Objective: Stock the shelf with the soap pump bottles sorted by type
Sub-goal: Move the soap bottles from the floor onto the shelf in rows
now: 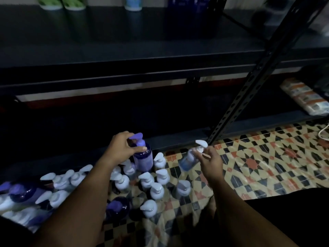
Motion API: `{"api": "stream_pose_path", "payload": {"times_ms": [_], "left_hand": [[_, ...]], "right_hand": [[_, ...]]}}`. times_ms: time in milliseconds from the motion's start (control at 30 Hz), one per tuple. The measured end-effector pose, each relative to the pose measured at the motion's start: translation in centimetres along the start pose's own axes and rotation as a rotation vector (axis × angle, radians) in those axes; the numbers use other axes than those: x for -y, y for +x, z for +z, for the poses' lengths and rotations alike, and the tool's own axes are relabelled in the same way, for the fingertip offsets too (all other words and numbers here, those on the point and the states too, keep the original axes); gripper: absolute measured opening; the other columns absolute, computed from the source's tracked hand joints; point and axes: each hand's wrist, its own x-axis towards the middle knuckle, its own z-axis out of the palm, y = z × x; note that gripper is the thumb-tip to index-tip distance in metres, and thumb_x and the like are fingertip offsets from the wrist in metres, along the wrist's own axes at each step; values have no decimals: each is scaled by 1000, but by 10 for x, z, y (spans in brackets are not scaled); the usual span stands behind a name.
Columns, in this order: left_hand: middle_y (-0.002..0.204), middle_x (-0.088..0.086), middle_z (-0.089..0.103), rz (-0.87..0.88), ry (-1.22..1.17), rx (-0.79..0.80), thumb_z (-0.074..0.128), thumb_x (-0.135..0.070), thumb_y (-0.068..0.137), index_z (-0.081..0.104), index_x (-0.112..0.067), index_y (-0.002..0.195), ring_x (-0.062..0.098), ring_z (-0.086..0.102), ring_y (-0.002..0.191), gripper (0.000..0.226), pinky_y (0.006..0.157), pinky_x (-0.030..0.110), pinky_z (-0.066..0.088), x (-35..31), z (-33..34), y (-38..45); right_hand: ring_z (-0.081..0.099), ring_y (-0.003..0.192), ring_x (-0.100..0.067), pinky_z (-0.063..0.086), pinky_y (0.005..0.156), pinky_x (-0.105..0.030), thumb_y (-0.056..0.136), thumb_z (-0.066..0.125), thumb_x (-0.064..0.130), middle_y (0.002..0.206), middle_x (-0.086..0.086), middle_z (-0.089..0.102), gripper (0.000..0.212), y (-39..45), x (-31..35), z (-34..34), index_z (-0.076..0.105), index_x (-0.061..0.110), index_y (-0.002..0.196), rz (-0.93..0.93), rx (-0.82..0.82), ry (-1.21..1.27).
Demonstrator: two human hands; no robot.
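Note:
My left hand (pixel 122 148) grips the neck of a dark purple pump bottle (pixel 143 158) with a purple pump, held upright just above the cluster. My right hand (pixel 209 161) pinches the neck of a clear blue bottle with a white pump (pixel 188 160), which hangs tilted over the floor. Several white-pump bottles (pixel 153 186) and purple bottles (pixel 118 208) stand on the patterned floor below my arms. On the black shelf (pixel 124 45) at the top stand green bottles (pixel 61 3), a light blue bottle (pixel 133 4) and dark blue bottles (pixel 188 4), only their bases visible.
A perforated black shelf post (pixel 252 86) slants down to the floor right of my hands. A lower shelf at right carries wrapped packs (pixel 304 96). A white cable (pixel 323 133) lies at the far right. The patterned floor mat (pixel 267 163) stretches to the right.

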Motion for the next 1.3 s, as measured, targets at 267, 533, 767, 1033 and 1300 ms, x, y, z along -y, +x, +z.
{"api": "stream_pose_path", "payload": {"times_ms": [267, 533, 767, 1033, 1300], "left_hand": [[98, 5, 76, -77, -575, -95, 58, -33, 105, 68, -17, 102, 13, 68, 89, 19, 87, 28, 51, -57, -27, -25], [84, 8, 65, -404, -717, 21, 54, -65, 99, 62, -15, 96, 26, 64, 80, 50, 85, 49, 56, -65, -2, -61], [82, 13, 71, -679, -989, 247, 88, -53, 74, 69, -10, 94, 29, 70, 71, 51, 82, 46, 60, -70, 6, -108], [87, 18, 78, -683, -920, 417, 79, -5, 82, 74, 0, 94, 28, 77, 68, 14, 56, 36, 62, -80, -2, -124], [104, 18, 78, -542, -979, 138, 88, -34, 72, 73, 0, 114, 30, 76, 87, 56, 78, 40, 63, -63, -4, -116]], "right_hand": [[51, 71, -29, 45, 65, -45, 89, 73, 58, 86, -30, 52, 48, -13, 78, -2, 58, 13, 87, -79, 76, 327], [41, 61, -18, 36, 63, -37, 96, 67, 47, 60, 4, 41, 40, -52, 97, 26, 53, 29, 63, 128, 183, 366], [52, 69, -24, 42, 67, -42, 91, 59, 60, 75, -13, 52, 45, -79, 77, 36, 54, 17, 78, 253, 202, 287], [76, 85, -34, 63, 77, -56, 48, 98, 57, 103, -14, 74, 86, -92, 85, 34, 59, 14, 112, 415, 351, 221], [70, 64, -26, 63, 61, -45, 48, 103, 26, 89, -16, 72, 65, -92, 91, 32, 56, 10, 91, 333, 147, 278]]}}
